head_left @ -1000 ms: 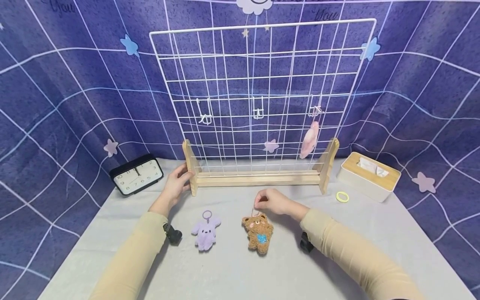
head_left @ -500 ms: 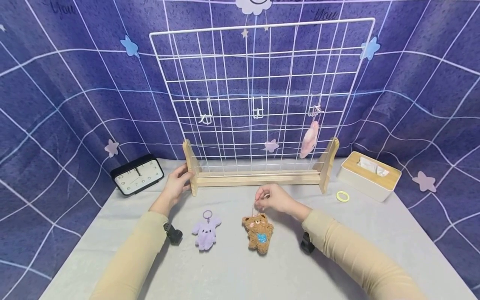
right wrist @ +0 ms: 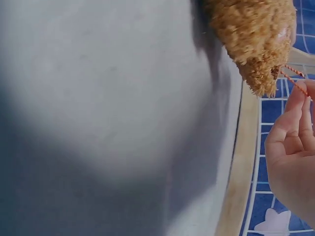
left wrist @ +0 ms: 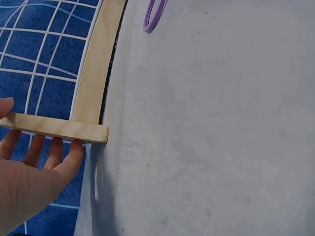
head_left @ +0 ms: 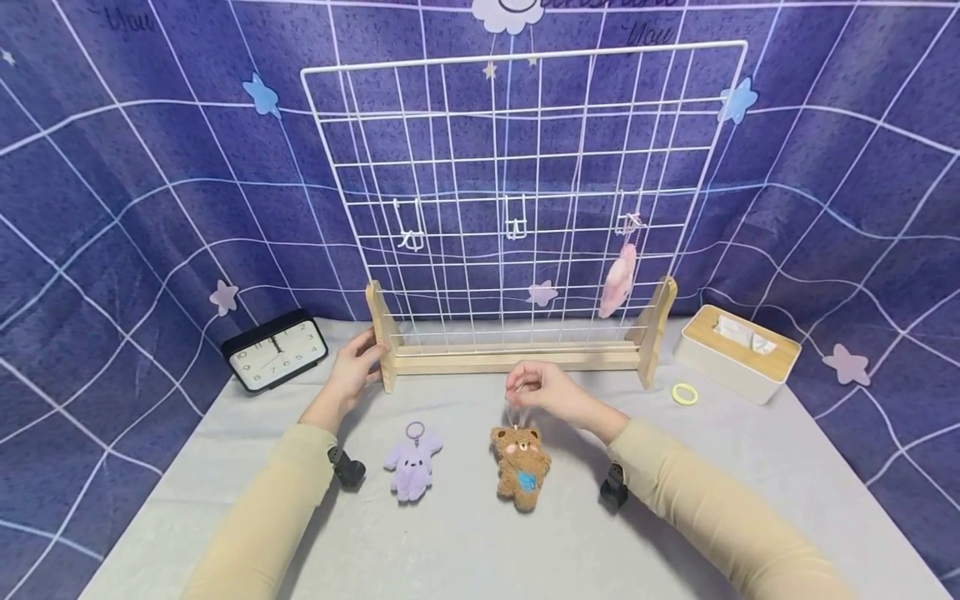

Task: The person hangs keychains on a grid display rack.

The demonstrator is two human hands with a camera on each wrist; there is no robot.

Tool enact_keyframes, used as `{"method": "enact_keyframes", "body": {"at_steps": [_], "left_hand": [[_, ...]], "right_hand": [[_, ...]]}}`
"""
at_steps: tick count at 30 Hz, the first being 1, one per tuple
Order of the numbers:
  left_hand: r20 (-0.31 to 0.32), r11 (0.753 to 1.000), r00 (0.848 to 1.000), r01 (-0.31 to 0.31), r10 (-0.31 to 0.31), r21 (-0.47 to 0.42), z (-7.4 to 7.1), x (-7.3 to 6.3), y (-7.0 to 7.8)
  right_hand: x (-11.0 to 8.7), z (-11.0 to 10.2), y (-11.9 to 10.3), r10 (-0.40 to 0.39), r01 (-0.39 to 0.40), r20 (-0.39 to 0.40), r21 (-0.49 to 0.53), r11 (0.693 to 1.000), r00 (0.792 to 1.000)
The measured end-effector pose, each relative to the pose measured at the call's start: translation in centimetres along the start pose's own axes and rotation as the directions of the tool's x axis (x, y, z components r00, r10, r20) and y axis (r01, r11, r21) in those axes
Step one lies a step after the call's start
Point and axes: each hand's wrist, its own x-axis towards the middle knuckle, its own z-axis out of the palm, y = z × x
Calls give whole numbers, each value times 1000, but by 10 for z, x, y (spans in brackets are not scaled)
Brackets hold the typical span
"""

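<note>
My right hand (head_left: 551, 393) pinches the thin cord loop (right wrist: 294, 81) of a brown teddy bear keychain (head_left: 522, 471) with a blue patch. The bear hangs from the cord; whether its feet touch the table cannot be told. My left hand (head_left: 352, 367) grips the left wooden upright (left wrist: 59, 129) of a white wire grid rack (head_left: 517, 154), thumb on one side and fingers on the other. Between the hands lies a purple plush keychain (head_left: 412, 471) with a ring. A pink plush keychain (head_left: 618, 282) hangs from the grid's right hook (head_left: 628, 223).
A middle hook (head_left: 516, 227) and a left hook (head_left: 410, 237) sit on the grid with nothing on them. A black clock (head_left: 276, 350) stands at left. On the right are a tissue box (head_left: 731, 367) and a yellow ring (head_left: 684, 394). A patterned curtain hangs behind.
My right hand has risen slightly toward the rack, and the bear has lifted and shifted a little to the right. My left hand keeps its place on the upright.
</note>
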Motion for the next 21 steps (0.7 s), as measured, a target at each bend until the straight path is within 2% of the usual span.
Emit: {"method": "enact_keyframes", "body": {"at_steps": [5, 13, 21], "left_hand": [[-1, 1000, 1000, -13, 13, 18, -1, 1, -4], [34, 1000, 999, 5, -5, 14, 8, -15, 20], [34, 1000, 999, -1, 1, 14, 8, -16, 21]], "right_hand": [[-1, 1, -11, -24, 24, -8, -7, 1000, 1000], [0, -3, -29, -49, 49, -30, 0, 999, 998], [2, -8, -44, -67, 68, -52, 4, 998, 996]]}}
